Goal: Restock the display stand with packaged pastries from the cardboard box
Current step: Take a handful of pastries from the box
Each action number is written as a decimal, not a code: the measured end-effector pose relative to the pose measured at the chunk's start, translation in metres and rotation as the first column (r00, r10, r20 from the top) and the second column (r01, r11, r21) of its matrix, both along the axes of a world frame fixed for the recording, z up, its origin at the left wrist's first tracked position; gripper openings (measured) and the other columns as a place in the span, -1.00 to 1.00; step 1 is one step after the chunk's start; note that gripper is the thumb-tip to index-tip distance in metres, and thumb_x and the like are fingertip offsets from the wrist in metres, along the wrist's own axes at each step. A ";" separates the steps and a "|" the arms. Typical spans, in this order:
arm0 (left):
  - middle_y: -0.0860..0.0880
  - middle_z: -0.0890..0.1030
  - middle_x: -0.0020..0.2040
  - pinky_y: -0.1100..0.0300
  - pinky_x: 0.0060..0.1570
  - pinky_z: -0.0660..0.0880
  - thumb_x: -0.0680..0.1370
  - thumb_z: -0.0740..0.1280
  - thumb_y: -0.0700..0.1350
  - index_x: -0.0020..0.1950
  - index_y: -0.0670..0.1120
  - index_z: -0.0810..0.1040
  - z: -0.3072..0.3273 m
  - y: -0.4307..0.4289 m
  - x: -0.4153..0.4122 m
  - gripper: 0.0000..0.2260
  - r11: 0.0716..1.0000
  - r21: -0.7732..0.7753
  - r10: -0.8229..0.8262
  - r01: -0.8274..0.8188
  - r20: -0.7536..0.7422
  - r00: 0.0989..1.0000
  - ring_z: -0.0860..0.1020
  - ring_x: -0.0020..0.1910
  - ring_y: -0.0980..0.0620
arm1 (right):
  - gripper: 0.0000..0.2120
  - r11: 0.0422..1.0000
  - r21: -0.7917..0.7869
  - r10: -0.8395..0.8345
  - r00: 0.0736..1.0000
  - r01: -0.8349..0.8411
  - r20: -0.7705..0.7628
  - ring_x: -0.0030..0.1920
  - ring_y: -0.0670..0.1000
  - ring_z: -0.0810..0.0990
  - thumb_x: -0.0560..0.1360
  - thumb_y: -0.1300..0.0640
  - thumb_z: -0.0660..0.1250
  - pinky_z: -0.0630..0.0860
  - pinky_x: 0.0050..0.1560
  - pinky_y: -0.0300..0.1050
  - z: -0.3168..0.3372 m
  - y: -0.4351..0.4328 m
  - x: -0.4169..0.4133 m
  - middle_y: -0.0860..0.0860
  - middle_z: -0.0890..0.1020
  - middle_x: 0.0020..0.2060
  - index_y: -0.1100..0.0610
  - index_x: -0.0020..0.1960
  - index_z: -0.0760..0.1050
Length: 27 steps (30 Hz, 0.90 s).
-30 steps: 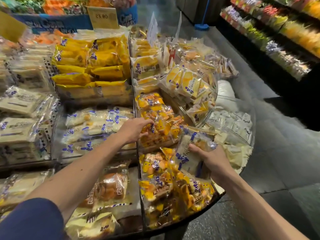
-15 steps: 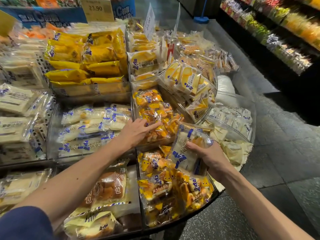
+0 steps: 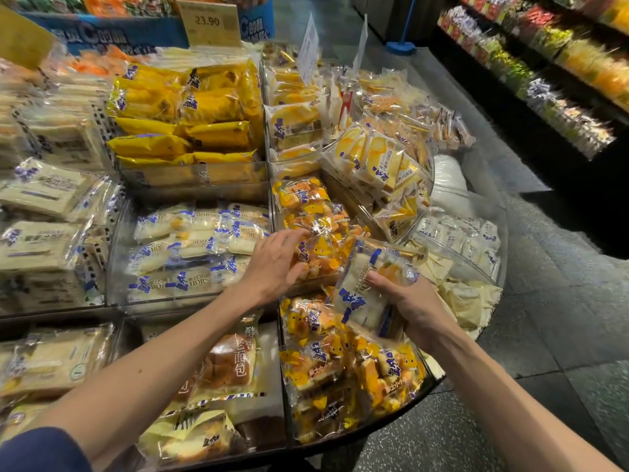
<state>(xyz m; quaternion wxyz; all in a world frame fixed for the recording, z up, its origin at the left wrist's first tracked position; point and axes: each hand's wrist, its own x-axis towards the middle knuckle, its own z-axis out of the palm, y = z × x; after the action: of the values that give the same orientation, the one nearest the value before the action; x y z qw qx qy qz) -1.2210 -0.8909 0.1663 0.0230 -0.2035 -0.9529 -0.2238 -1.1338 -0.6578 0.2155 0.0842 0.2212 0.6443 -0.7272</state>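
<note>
Right now the right hand [image 3: 413, 303] grasps a clear pack [image 3: 366, 291] of pale pastries, fingers curled over its near edge, and holds it tilted above the display stand [image 3: 68, 316]. Just left of that hand, the left hand [image 3: 275, 264] clasps a yellow pack [image 3: 320, 247] in its bin — fingers over the top, thumb at the near side.

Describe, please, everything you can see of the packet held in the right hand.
The packet is a clear plastic wrapper with blue print, holding a pale pastry with an orange-yellow patch near its top. It looks sealed and is tilted, upper end away from the person. The right hand grips its right side, thumb on the front. It is over the yellow-print packets at the stand's front.
</note>
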 end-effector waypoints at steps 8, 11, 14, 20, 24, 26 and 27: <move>-0.12 0.63 0.08 0.18 -0.26 0.58 0.50 0.35 0.20 0.28 -0.12 0.50 0.035 0.010 0.063 -0.50 0.601 0.574 -0.133 -0.557 0.758 0.638 0.66 -0.14 -0.02 | -0.55 0.981 -0.166 -0.094 0.994 0.103 0.060 -0.15 0.06 0.74 0.31 0.09 0.58 0.68 -0.19 -0.01 0.000 -0.050 -0.022 0.12 0.74 -0.11 0.27 0.11 0.61; -0.14 0.68 -0.03 -0.10 -0.03 0.64 0.46 0.51 -0.04 0.16 -0.05 0.54 0.039 0.005 0.070 -0.67 0.397 0.627 -0.024 -0.671 0.737 0.675 0.67 -0.13 -0.07 | -0.56 0.975 -0.200 -0.089 0.995 0.096 0.043 -0.10 0.07 0.72 0.35 0.11 0.59 0.68 -0.12 0.02 0.001 -0.076 -0.029 0.14 0.72 -0.03 0.26 0.14 0.57; -0.08 0.70 -0.06 -0.20 0.04 0.61 0.45 0.54 -0.06 0.07 0.02 0.55 0.044 -0.004 0.078 -0.74 0.355 0.643 0.167 -0.678 0.671 0.723 0.68 -0.03 -0.12 | -0.13 0.981 -0.186 -0.040 0.999 0.045 0.031 -0.02 0.10 0.72 0.05 -0.10 0.67 0.66 0.04 0.17 0.002 -0.099 -0.033 0.13 0.70 0.04 0.23 0.25 0.50; -0.11 0.65 -0.06 0.15 -0.21 0.63 0.50 0.49 -0.18 0.04 -0.05 0.52 0.066 -0.042 0.079 -0.80 0.281 0.702 0.363 -0.654 0.553 0.750 0.67 -0.15 0.06 | 0.11 0.976 -0.218 0.032 0.997 -0.014 0.076 0.04 0.13 0.70 0.02 -0.31 0.63 0.65 0.05 0.19 0.006 -0.121 -0.037 0.13 0.66 0.12 0.26 0.39 0.38; -0.22 0.65 -0.08 0.16 -0.29 0.61 0.50 0.43 -0.32 0.17 -0.09 0.43 0.074 -0.079 0.070 -0.68 0.131 0.753 0.311 -0.644 0.586 0.748 0.66 -0.24 0.01 | -0.21 0.963 -0.267 0.080 0.990 -0.045 0.120 -0.08 0.13 0.74 0.40 -0.08 0.52 0.68 -0.17 0.13 0.002 -0.118 -0.048 0.16 0.70 0.05 0.25 0.47 0.32; -0.24 0.62 0.01 0.18 -0.30 0.61 0.50 0.44 -0.31 0.14 0.01 0.38 0.070 -0.101 0.059 -0.63 0.139 0.745 0.357 -0.653 0.577 0.734 0.68 -0.20 -0.02 | -0.23 0.967 -0.251 0.085 0.989 -0.052 0.123 -0.14 0.10 0.74 0.45 0.01 0.50 0.67 -0.29 0.06 0.005 -0.119 -0.054 0.15 0.73 -0.02 0.27 0.50 0.26; -0.23 0.61 0.06 0.15 -0.29 0.62 0.51 0.44 -0.30 0.12 0.05 0.37 0.066 -0.111 0.052 -0.63 0.163 0.734 0.386 -0.660 0.568 0.727 0.68 -0.17 -0.04 | -0.23 0.967 -0.249 0.088 0.988 -0.055 0.124 -0.18 0.10 0.74 0.46 0.04 0.50 0.65 -0.34 0.03 0.005 -0.121 -0.056 0.15 0.74 -0.07 0.29 0.51 0.24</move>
<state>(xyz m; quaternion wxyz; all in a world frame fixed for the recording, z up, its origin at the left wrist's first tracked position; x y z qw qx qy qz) -1.1693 -1.0022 0.2325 0.0865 0.2187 -0.6683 -0.7058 -1.1901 -0.7791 0.2201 0.1801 0.2338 0.5501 -0.7812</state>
